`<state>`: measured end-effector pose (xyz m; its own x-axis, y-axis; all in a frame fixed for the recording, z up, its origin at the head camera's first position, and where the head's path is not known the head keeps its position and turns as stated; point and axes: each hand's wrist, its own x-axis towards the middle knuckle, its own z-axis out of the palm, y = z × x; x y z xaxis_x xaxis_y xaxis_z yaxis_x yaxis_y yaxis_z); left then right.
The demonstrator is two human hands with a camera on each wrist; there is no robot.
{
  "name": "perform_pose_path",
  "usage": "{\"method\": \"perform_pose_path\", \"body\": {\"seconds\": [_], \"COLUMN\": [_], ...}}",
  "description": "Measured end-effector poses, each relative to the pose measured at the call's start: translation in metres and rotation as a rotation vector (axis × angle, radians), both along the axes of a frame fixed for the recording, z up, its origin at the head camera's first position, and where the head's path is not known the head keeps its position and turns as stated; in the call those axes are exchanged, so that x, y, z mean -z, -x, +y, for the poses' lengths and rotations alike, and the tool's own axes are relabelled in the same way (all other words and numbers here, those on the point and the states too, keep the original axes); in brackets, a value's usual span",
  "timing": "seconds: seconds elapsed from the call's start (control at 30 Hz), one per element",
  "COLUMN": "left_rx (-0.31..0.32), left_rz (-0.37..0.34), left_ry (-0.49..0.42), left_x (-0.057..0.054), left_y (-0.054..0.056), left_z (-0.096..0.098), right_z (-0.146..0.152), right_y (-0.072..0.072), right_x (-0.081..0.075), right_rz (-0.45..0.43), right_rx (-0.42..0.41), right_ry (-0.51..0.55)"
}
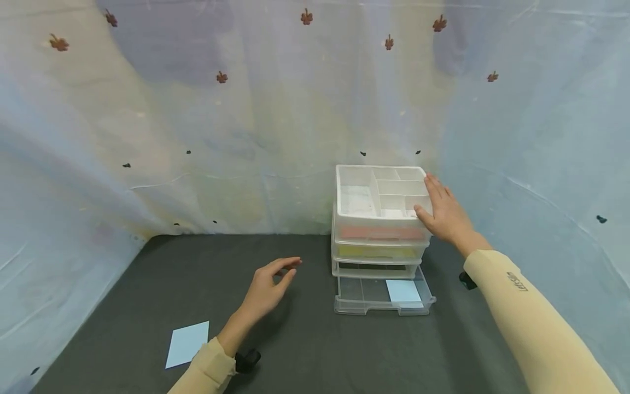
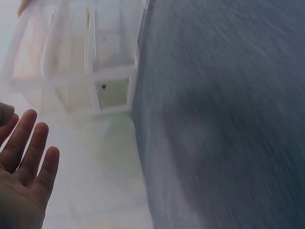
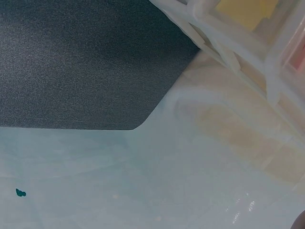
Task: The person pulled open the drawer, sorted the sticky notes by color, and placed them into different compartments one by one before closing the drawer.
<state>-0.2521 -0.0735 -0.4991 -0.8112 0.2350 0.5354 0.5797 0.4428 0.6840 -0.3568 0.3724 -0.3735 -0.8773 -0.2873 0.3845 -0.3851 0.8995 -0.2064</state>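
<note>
A white plastic drawer unit (image 1: 381,219) stands at the back right of the dark table. My right hand (image 1: 445,216) rests on its upper right edge, fingers laid along the side and thumb at the top rim. The clear bottom drawer (image 1: 351,306) is pulled out, with a light blue paper square (image 1: 403,293) lying in its right part. My left hand (image 1: 266,287) hovers over the table left of the drawer, fingers loosely bent and holding nothing. Behind the left forearm, another light blue paper square (image 1: 187,343) lies on the table, partly covered by the sleeve.
Drawers above the open one show reddish content (image 1: 384,233) and yellow content (image 1: 376,251) through their fronts. The unit's top is a divided tray (image 1: 356,200). A pale curtain (image 1: 275,137) with small leaf shapes hangs behind and beside the dark table (image 1: 295,355).
</note>
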Motion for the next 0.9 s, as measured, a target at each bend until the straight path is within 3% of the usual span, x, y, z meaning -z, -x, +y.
{"method": "perform_pose_path", "body": {"seconds": [0.23,0.53,0.9], "left_rx": [-0.072,-0.194,-0.301], "left_rz": [0.066,0.04,-0.091], "left_ry": [0.014,0.11,0.189], "left_x": [0.007,0.02,0.033], "left_y": [-0.01,-0.03,-0.053], "left_z": [-0.038,-0.088,-0.139], "right_z": [0.001,0.001,0.002], "right_y": [0.002,0.001,0.005], "right_x": [0.002,0.002,0.002], "right_rz": [-0.008,0.004,0.007], "right_rx": [-0.004,-0.013,-0.017], "right_ry": [0.003,0.018,-0.006]}}
